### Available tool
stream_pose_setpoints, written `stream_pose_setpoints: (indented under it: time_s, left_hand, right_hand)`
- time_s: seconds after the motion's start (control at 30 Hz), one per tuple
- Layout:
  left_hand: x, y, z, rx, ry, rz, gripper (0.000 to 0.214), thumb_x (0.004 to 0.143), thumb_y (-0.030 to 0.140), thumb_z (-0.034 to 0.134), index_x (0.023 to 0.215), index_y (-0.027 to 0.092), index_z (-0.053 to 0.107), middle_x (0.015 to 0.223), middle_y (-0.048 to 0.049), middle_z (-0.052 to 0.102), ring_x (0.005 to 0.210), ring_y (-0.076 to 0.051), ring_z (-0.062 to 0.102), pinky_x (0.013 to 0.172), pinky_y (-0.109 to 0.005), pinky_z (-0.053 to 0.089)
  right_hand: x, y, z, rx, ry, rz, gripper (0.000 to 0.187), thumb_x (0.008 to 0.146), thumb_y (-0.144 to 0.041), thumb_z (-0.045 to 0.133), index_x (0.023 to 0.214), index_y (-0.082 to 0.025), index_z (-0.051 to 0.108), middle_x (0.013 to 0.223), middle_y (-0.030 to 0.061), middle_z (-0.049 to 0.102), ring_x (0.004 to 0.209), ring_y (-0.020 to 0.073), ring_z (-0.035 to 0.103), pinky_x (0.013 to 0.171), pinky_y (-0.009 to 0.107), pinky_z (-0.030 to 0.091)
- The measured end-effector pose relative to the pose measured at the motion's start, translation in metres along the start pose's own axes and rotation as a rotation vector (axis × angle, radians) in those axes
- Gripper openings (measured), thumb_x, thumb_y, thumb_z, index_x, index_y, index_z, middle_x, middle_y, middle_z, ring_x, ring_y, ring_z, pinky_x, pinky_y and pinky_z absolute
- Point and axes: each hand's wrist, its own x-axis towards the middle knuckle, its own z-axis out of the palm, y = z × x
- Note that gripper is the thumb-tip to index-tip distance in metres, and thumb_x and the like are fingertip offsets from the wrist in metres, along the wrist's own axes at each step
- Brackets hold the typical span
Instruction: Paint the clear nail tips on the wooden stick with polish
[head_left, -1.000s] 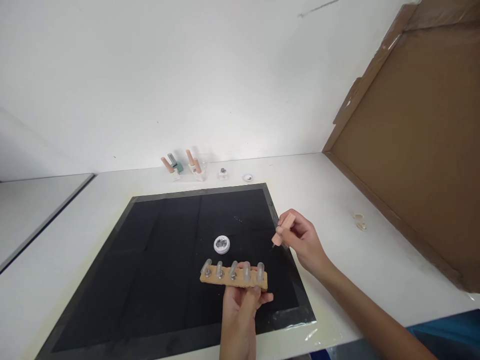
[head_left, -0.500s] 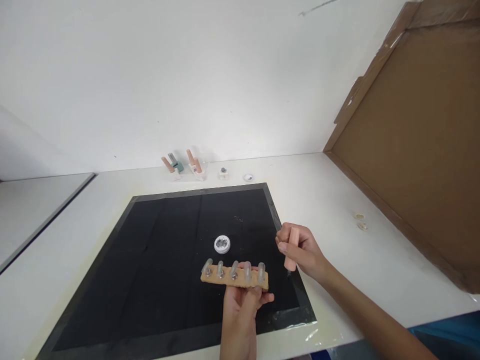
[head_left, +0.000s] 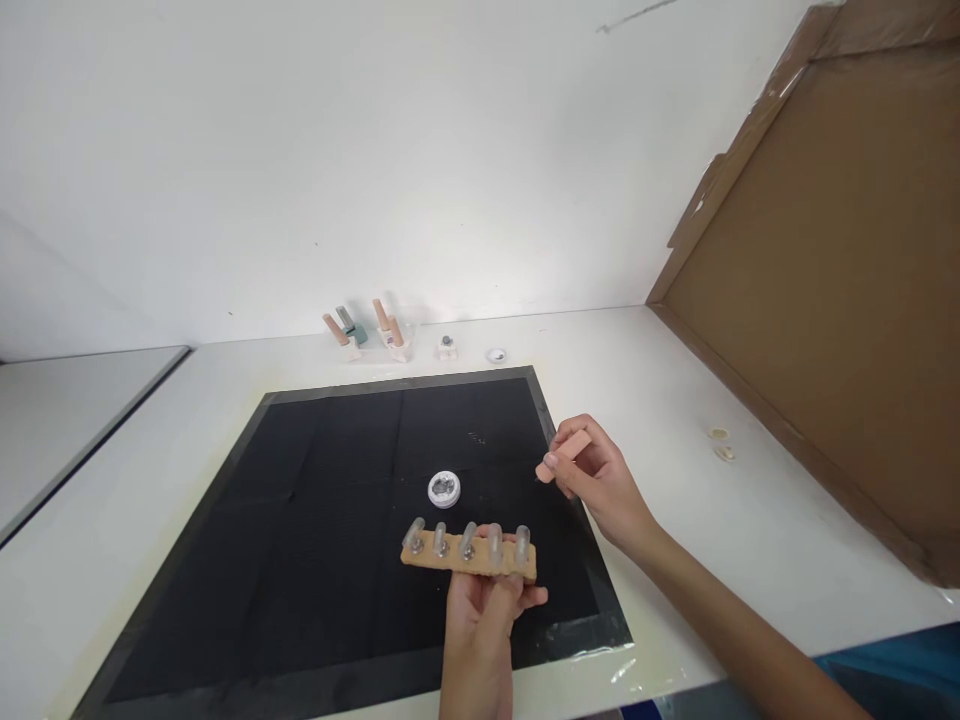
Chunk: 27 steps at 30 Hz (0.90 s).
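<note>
View: head, one camera
Left hand [head_left: 489,612]: one; grip closed on the strip, thumb at its near edge
Strip [head_left: 481,556]: one, tan, held over the near part of the mat
Tips [head_left: 496,543]: five, clear, in a row on the strip; shiny bits at the base of the three leftmost
Right hand [head_left: 600,482]: one; grip pinched on the handle
Handle [head_left: 572,446]: one, pink, slanting down to the left, above the mat's right side, apart from the strip
Pot [head_left: 444,488]: one, white, grey contents, on the mat just beyond the strip
Mat [head_left: 322,530]: one, black, on the table [head_left: 607,360]
Bottles [head_left: 397,346]: four tall-capped, at back; three caps pink, one grey
Jar [head_left: 447,350]: one, squat, grey top, right of bottles
Dish [head_left: 496,355]: one, white, right of jar
Discs [head_left: 718,433]: two, pale, near the cardboard [head_left: 832,290]
</note>
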Motion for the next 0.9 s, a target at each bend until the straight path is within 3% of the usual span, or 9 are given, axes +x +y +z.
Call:
stream_pose_setpoints:
  time_s: [0.17, 0.37, 0.53, 0.9]
  left_hand:
    - [-0.0007, 0.0013, 0.0003, 0.000, 0.004, -0.014, 0.043, 0.061, 0.026, 0.078, 0.098, 0.018, 0.059, 0.090, -0.0067, 0.067, 0.079, -0.022, 0.066, 0.057, -0.028, 0.054]
    - [-0.0011, 0.0020, 0.0011, -0.017, -0.005, -0.009, 0.043, 0.061, 0.024, 0.078, 0.099, 0.018, 0.058, 0.087, -0.0052, 0.067, 0.075, -0.020, 0.066, 0.056, -0.027, 0.054]
    - [-0.0016, 0.0026, 0.0020, -0.022, -0.007, -0.005, 0.043, 0.060, 0.025, 0.079, 0.097, 0.018, 0.058, 0.086, -0.0049, 0.068, 0.076, -0.020, 0.066, 0.056, -0.027, 0.054]
    - [-0.0014, 0.0021, 0.0023, -0.039, 0.003, -0.004, 0.048, 0.057, 0.026, 0.081, 0.099, 0.018, 0.057, 0.085, -0.0047, 0.068, 0.071, -0.018, 0.066, 0.055, -0.026, 0.054]
  right_hand:
    - [0.0001, 0.0048, -0.0030, 0.004, -0.007, 0.008, 0.018, 0.079, -0.036, 0.065, 0.088, -0.024, 0.055, 0.073, 0.0016, 0.066, 0.055, 0.0133, 0.049, 0.043, 0.024, 0.038]
    - [0.0015, 0.0058, -0.0050, 0.072, 0.002, 0.027, 0.029, 0.076, -0.030, 0.069, 0.104, -0.028, 0.064, 0.087, 0.0017, 0.060, 0.070, 0.0139, 0.054, 0.053, 0.024, 0.047]
    - [0.0024, 0.0048, -0.0065, 0.164, -0.022, 0.101, 0.045, 0.077, -0.025, 0.068, 0.119, -0.030, 0.056, 0.093, 0.0027, 0.062, 0.077, 0.0155, 0.057, 0.059, 0.025, 0.047]
    - [0.0014, -0.0012, -0.0049, 0.268, -0.012, 0.186, 0.066, 0.074, -0.022, 0.070, 0.133, -0.031, 0.041, 0.091, 0.0017, 0.063, 0.063, 0.0123, 0.052, 0.056, 0.026, 0.045]
